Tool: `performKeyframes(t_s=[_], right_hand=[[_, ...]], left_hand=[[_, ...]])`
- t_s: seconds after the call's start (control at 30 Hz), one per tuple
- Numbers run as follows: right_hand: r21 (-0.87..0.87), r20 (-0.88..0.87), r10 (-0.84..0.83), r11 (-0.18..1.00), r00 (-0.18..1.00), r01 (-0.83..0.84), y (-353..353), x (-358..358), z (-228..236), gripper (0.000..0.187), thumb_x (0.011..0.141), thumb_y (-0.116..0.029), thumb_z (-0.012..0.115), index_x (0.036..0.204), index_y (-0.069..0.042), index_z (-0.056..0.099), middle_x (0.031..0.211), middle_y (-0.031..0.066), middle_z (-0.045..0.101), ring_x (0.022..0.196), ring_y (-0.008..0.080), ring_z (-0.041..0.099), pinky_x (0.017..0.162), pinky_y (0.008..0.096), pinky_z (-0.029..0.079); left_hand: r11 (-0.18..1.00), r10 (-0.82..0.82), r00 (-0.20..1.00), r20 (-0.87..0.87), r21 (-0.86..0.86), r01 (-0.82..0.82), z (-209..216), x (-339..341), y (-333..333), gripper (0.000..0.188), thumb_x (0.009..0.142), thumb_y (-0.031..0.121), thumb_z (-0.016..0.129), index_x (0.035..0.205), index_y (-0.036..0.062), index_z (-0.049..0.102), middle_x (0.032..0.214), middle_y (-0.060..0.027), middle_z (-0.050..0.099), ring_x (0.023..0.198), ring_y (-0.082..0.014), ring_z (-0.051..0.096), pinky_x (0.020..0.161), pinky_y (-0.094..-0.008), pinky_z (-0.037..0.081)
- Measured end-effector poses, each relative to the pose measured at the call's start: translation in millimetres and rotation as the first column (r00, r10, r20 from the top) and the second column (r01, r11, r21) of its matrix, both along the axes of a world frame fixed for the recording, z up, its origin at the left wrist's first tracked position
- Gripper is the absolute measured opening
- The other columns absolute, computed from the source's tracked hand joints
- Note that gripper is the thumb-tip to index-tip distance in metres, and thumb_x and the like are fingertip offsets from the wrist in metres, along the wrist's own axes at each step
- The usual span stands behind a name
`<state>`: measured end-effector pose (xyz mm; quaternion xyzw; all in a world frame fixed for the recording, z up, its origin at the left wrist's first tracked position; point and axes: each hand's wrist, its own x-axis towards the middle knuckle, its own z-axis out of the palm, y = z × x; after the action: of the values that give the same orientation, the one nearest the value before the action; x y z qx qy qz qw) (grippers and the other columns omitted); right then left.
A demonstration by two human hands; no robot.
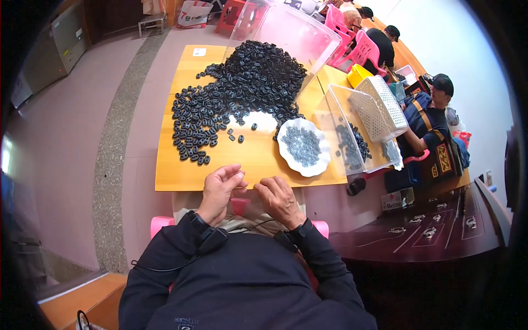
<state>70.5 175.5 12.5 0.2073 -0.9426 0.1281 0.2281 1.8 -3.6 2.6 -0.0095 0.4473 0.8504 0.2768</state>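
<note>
Black plastic pieces [261,71] heap up on the table [168,180], twelve o'clock from the hands; fingers look busy with close work, and the next move calls for a steady pinch. Small, rounded, twin-holed, spilling toward eleven! Left hand [221,190] nearly pinched, right hand [278,199] curled; can't tell if either holds anything. White dish [308,171] at two.

Two hands [219,192] [280,201], one scalloped dish [283,146], one perforated basket [386,110], one yellow tub [357,76] and two clear bins [323,39] [336,107] show. The black pieces [267,71] are too many to count.
</note>
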Motion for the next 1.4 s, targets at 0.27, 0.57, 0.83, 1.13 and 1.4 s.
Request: performKeyframes(t_s=[0.27, 0.57, 0.83, 1.13, 1.4], right_hand=[[-0.752, 0.272, 0.052, 0.635, 0.961, 0.179, -9, -4, 2, 0.014, 0.086, 0.000, 0.064, 0.100, 0.003, 0.066, 0.089, 0.0117, 0.068, 0.080, 0.0174, 0.065, 0.069, 0.0268, 0.051], [-0.782, 0.410, 0.157, 0.567, 0.899, 0.257, 1, -7, 9, 0.016, 0.085, -0.003, 0.067, 0.100, 0.003, 0.066, 0.085, 0.0081, 0.067, 0.072, 0.0124, 0.062, 0.063, 0.0248, 0.049], [-0.035, 0.131, -0.451, 0.888, 0.883, 0.459, 86, -29, 33, 0.015, 0.083, -0.012, 0.063, 0.097, -0.006, 0.065, 0.091, 0.0140, 0.062, 0.075, 0.0353, 0.063, 0.066, 0.0428, 0.050], [0.032, 0.252, -0.486, 0.868, 0.837, 0.495, 105, -42, 22, 0.012, 0.083, -0.019, 0.060, 0.087, -0.010, 0.067, 0.088, 0.0130, 0.062, 0.079, 0.0372, 0.062, 0.070, 0.0461, 0.050], [0.020, 0.239, -0.491, 0.865, 0.838, 0.501, 107, -41, 18, 0.012, 0.085, -0.018, 0.058, 0.082, -0.008, 0.064, 0.084, 0.0135, 0.061, 0.079, 0.0373, 0.062, 0.069, 0.0469, 0.049]], left_hand=[[0.975, -0.219, 0.975, -0.032, -0.028, 0.218, -6, 3, 4, 0.020, 0.091, 0.009, 0.062, 0.108, -0.0014, 0.062, 0.095, -0.0071, 0.066, 0.082, -0.0124, 0.064, 0.075, -0.0267, 0.056], [0.985, -0.174, 0.985, -0.016, -0.001, 0.174, -2, 5, 2, 0.013, 0.091, 0.011, 0.063, 0.097, -0.0001, 0.064, 0.086, -0.0061, 0.067, 0.074, -0.0107, 0.065, 0.069, -0.0235, 0.055], [0.979, -0.195, 0.979, 0.053, 0.078, 0.190, 9, 5, -1, 0.007, 0.092, 0.008, 0.060, 0.094, 0.0016, 0.059, 0.090, -0.0090, 0.066, 0.077, -0.0142, 0.066, 0.072, -0.0303, 0.059], [0.983, -0.171, 0.983, 0.062, 0.083, 0.166, 10, 3, -1, 0.014, 0.090, 0.006, 0.063, 0.102, 0.0005, 0.060, 0.089, -0.0086, 0.066, 0.076, -0.0149, 0.066, 0.071, -0.0297, 0.059], [0.975, -0.219, 0.975, 0.025, 0.051, 0.217, 6, 3, 0, 0.018, 0.088, 0.005, 0.065, 0.104, -0.0010, 0.060, 0.090, -0.0089, 0.067, 0.076, -0.0149, 0.067, 0.073, -0.0294, 0.059]])
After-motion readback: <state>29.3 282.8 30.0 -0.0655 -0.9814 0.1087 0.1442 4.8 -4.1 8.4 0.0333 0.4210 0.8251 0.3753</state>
